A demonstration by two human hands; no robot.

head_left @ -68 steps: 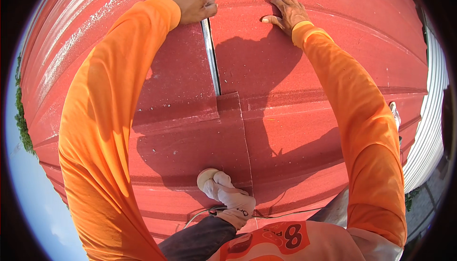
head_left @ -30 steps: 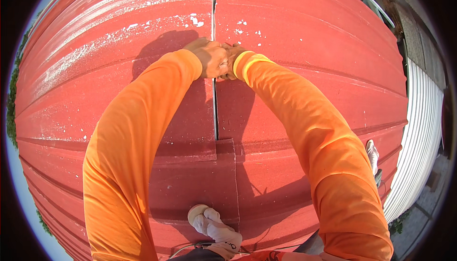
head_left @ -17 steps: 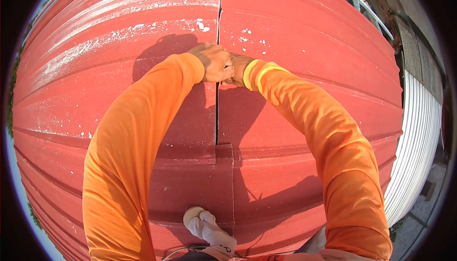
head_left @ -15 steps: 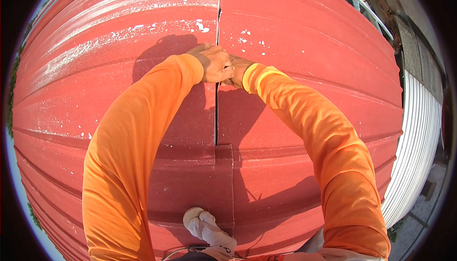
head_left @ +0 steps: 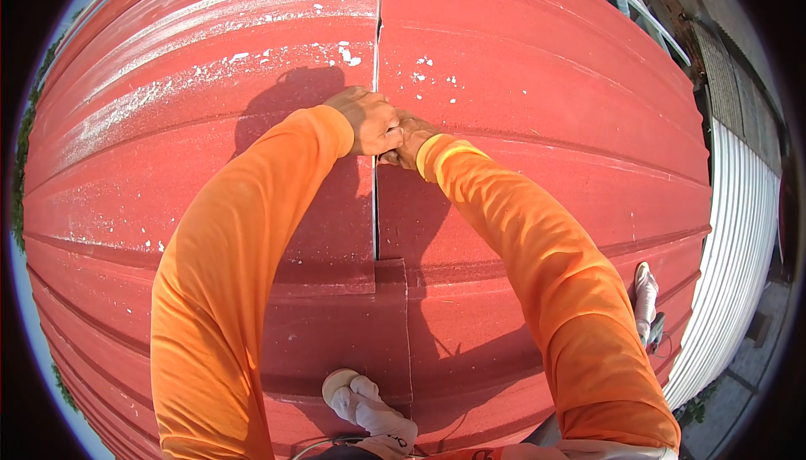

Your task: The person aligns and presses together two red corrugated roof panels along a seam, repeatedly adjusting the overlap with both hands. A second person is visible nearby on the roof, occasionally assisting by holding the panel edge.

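My left hand [head_left: 372, 124] is closed over the seam [head_left: 376, 208] between two red metal roof sheets. Its knuckles face up and the fingers curl inward. Tucked against it from the other side is my right hand [head_left: 411, 139], also closed, its fingertips partly hidden behind the left. Whatever the fingers pinch, if anything, is hidden between the hands. The left roof sheet [head_left: 336, 191] has a pale edge along the seam, with a thin dark gap beside it. On the other side lies the right roof sheet [head_left: 537, 200]. Orange sleeves cover both arms.
White flakes [head_left: 348, 55] lie scattered near the seam beyond my hands. A covered foot [head_left: 361, 401] stands below; another foot [head_left: 645, 292] is at the right, beside a dark object [head_left: 656, 330]. A pale corrugated roof [head_left: 730, 267] borders the right edge.
Both hands, still together, have shifted slightly left and nearer in the picture. The seam now shows a pale edge. A foot and a dark object have come into view at the right.
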